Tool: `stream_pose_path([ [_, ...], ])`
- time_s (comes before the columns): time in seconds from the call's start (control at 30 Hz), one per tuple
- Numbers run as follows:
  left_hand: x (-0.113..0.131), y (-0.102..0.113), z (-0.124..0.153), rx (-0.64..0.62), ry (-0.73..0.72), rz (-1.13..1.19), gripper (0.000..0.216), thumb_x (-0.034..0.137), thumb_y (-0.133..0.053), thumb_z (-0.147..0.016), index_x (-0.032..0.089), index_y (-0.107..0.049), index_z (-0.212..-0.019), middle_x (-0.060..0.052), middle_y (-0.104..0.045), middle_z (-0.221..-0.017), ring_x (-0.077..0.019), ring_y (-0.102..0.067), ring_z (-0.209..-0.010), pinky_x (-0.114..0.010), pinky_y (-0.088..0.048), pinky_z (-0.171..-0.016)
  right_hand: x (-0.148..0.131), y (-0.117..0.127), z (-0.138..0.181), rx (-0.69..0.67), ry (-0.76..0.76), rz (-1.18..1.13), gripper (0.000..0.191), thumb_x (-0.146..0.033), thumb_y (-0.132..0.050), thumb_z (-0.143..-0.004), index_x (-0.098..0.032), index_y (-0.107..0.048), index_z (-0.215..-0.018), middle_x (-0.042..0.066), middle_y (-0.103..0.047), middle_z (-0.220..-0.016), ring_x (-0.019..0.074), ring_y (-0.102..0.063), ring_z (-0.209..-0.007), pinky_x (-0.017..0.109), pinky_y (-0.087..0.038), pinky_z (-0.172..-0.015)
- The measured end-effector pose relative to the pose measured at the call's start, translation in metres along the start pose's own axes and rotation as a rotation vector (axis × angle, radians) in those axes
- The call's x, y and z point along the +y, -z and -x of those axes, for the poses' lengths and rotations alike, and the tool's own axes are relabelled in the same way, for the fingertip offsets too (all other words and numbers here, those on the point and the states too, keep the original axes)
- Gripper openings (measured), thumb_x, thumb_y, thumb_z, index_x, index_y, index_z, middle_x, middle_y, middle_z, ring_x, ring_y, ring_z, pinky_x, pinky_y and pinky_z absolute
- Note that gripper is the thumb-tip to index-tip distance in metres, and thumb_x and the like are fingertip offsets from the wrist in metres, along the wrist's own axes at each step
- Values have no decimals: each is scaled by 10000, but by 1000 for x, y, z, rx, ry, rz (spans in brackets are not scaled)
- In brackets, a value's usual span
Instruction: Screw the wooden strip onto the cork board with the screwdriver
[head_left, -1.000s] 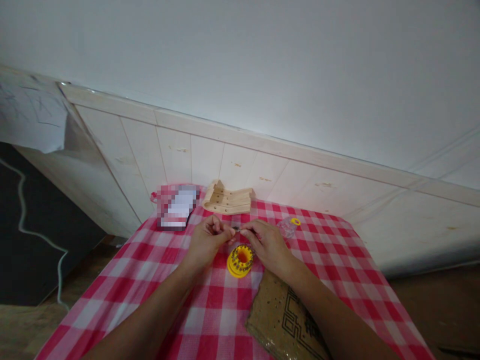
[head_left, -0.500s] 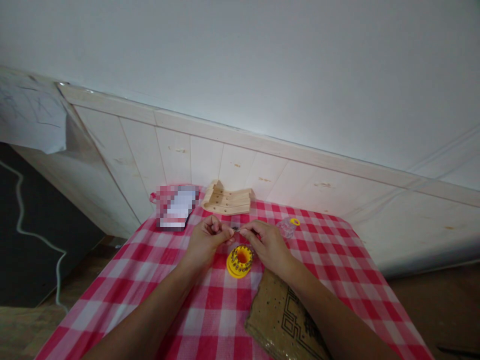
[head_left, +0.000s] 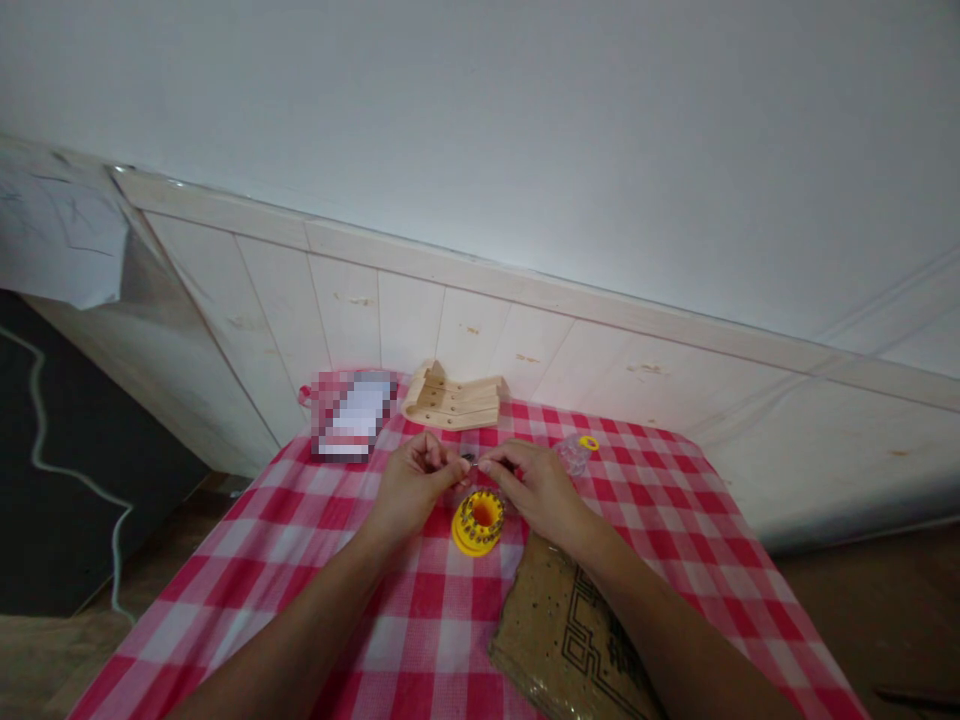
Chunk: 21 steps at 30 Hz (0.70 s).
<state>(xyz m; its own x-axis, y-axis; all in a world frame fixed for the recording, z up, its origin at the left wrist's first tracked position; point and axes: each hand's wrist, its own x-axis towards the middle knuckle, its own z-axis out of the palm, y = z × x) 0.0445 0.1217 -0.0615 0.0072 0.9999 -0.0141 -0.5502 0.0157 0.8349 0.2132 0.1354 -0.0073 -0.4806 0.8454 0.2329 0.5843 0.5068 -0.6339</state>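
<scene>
Between my two hands is a tiny dark metallic piece (head_left: 470, 459), too small to name. My left hand (head_left: 417, 480) pinches it from the left with thumb and forefinger. From the other side, the fingertips of my right hand (head_left: 529, 482) close on its right end. Just below the fingertips stands a round yellow holder (head_left: 477, 530) with an orange-red hollow middle and several small metallic bits ringed around it. Clear plastic shows beside the holder, partly hidden by my right hand.
A red-and-white checked cloth (head_left: 442, 640) covers the table. Near the wall stands a slatted wooden piece (head_left: 457, 403), right of a blurred phone-like object (head_left: 349, 420). A clear item with a yellow ring (head_left: 589, 443) lies right. A brown printed package (head_left: 555, 630) is under my right forearm.
Both hands keep nearly the same pinch on the tiny piece, which sits at a slightly different angle. The view has shifted very slightly.
</scene>
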Motion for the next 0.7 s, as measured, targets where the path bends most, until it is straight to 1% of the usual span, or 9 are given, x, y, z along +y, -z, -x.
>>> stream_pose_path([
  [0.13, 1, 0, 0, 0, 16, 11, 515, 277, -880, -592, 206, -372, -633, 42, -597, -549, -110, -551, -482, -234, -425, -513, 0, 1, 0, 18, 0, -6, 157, -144, -591, -927, -175, -706, -824, 36, -712, -781, 154, -649, -714, 277, -489, -678],
  [0.33, 3, 0, -1, 19, 30, 13, 545, 288, -895, -574, 203, -359, -628, 41, -601, -537, -99, -535, -468, -227, -413, -514, 2, 3, 1, 51, 17, -22, 159, -178, -590, -926, -196, -701, -814, 33, -716, -774, 152, -650, -698, 274, -493, -654],
  [0.6, 3, -1, 0, 14, 47, 41, 552, 277, -895, -569, 207, -351, -627, 58, -554, -521, -107, -545, -476, -226, -408, -509, 1, 0, 0, 38, 32, -13, 171, -175, -583, -923, -206, -711, -815, 45, -728, -785, 164, -663, -715, 295, -505, -674],
  [0.7, 3, -1, -1, 0, 40, 32, 534, 278, -891, -574, 206, -363, -625, 55, -559, -517, -116, -558, -483, -230, -413, -510, 0, -1, 0, 35, 29, -21, 162, -168, -591, -917, -203, -710, -812, 40, -729, -788, 159, -661, -717, 291, -503, -677],
])
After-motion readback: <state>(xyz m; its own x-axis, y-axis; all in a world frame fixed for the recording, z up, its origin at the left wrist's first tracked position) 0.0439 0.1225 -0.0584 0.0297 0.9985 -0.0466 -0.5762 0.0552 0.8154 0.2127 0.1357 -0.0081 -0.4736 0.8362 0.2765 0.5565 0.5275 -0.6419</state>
